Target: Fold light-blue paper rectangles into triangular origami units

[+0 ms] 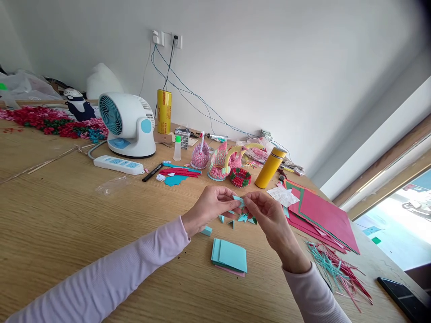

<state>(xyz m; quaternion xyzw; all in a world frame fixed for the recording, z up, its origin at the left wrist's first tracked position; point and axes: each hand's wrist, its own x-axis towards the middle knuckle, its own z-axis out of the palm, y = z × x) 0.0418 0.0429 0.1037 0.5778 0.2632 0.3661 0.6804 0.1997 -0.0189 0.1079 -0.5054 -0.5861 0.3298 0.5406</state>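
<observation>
Both hands meet above the middle of the table, pinching one small folded piece of light-blue paper (238,200). My left hand (213,204) grips its left side between thumb and fingers. On its right side my right hand (266,214) closes thumb and forefinger; the fingertips cover part of the paper. Below the hands lie several small folded blue triangles (230,223). A folded blue strip (206,231) rests beside my left wrist. Nearer to me sits a stack of light-blue paper rectangles (232,255), with a pink edge showing underneath.
Behind the hands stand a folded-paper swan (219,162), a round red-green paper piece (240,177) and a yellow bottle (271,168). A fan (128,123) and power strip (118,165) are at left. Coloured sheets (325,213), paper strips (340,269) and a phone (406,298) lie right.
</observation>
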